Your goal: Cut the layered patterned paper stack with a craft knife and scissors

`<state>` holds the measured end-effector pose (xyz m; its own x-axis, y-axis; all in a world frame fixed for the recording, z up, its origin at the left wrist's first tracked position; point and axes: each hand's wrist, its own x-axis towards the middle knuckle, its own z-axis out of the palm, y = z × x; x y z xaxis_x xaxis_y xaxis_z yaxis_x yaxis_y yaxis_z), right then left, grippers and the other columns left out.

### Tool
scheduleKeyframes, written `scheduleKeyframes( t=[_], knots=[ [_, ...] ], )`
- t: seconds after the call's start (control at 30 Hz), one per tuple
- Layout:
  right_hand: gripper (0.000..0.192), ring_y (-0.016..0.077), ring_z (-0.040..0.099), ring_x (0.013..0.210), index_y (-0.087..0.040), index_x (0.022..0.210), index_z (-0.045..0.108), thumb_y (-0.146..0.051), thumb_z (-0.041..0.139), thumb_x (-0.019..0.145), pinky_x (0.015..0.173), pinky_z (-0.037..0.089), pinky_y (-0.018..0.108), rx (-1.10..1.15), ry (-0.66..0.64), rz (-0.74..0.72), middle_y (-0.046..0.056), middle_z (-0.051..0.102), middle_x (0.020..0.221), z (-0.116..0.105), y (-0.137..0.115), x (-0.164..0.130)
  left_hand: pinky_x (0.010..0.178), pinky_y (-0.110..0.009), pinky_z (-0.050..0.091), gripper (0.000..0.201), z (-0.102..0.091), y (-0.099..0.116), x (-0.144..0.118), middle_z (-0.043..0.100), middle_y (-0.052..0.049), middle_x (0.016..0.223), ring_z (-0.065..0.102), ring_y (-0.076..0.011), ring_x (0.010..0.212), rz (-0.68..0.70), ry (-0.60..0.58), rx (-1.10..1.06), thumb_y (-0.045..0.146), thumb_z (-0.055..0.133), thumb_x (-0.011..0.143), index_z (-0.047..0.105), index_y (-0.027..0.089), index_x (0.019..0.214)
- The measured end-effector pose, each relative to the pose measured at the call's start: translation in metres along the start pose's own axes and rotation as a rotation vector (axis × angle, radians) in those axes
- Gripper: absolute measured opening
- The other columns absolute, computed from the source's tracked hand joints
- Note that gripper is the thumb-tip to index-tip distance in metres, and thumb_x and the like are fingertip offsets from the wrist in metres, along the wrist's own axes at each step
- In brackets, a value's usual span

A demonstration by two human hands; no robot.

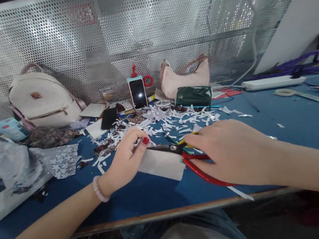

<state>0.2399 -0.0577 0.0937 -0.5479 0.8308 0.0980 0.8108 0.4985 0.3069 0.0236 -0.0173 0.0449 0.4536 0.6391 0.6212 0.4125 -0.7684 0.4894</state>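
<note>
My right hand (228, 148) is closed around the handles of a pair of scissors (200, 171) with red loops and dark blades. The blades point left and lie along the upper edge of a white sheet of paper (162, 164). My left hand (130, 153), with a beaded bracelet (99, 189) at the wrist, pinches the paper's upper left part near the blade tips. Whether the blades are apart cannot be made out. Many cut paper strips (175, 121) lie scattered just behind both hands, and one strip (240, 192) rests at the table's front edge.
Along the back stand a white backpack (43, 102), a propped phone (138, 93) and a pink handbag (186, 78). A dark green pouch (193, 96) sits before the handbag. Left are a bottle (0, 117) and plastic bag (11, 164); right, a power strip (272, 83) and tape (315, 97).
</note>
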Motion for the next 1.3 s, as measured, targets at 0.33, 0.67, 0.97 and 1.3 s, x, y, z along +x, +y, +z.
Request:
scheduleKeyframes(
  t=[0.33,0.67,0.97,1.3],
  knots=[
    [0.024,0.0228,0.06,0.064,-0.018,0.08,0.058,-0.036,0.044,0.085,0.051,0.024,0.028,-0.099,0.082,-0.048,0.006,0.064,0.068,0.01,0.017,0.015,0.08,-0.034,0.039,0.012,-0.006,-0.006,0.008,0.057,-0.004,0.09,0.051,-0.0173,0.086,0.17,-0.078,0.34,0.015,0.038,0.092,0.049,0.018,0.091],
    [0.019,0.0212,0.057,0.061,-0.014,0.077,0.058,-0.03,0.051,0.084,0.051,0.02,0.028,-0.198,0.247,-0.059,0.007,0.06,0.06,0.014,0.01,0.009,0.07,-0.031,0.046,0.014,0.0,-0.007,0.02,0.058,-0.007,0.081,0.052,-0.0175,0.075,0.427,-0.077,0.603,0.012,0.036,0.091,0.048,0.015,0.085],
    [0.018,0.0225,0.059,0.062,-0.014,0.077,0.059,-0.03,0.053,0.082,0.051,0.022,0.029,-0.186,0.274,0.054,0.008,0.061,0.059,0.021,-0.007,0.0,0.07,-0.03,0.044,0.008,0.006,-0.025,0.01,0.062,-0.008,0.085,0.055,-0.0178,0.079,0.621,0.087,0.697,0.009,0.045,0.089,0.051,0.014,0.092],
    [0.023,0.0196,0.059,0.056,-0.019,0.077,0.06,-0.034,0.045,0.084,0.049,0.024,0.028,-0.021,0.052,-0.066,0.005,0.064,0.063,-0.003,0.006,-0.002,0.063,-0.028,0.04,0.015,0.001,-0.016,0.005,0.061,-0.004,0.077,0.054,-0.0147,0.07,0.711,0.113,0.548,0.009,0.041,0.089,0.051,0.018,0.097]
  ],
)
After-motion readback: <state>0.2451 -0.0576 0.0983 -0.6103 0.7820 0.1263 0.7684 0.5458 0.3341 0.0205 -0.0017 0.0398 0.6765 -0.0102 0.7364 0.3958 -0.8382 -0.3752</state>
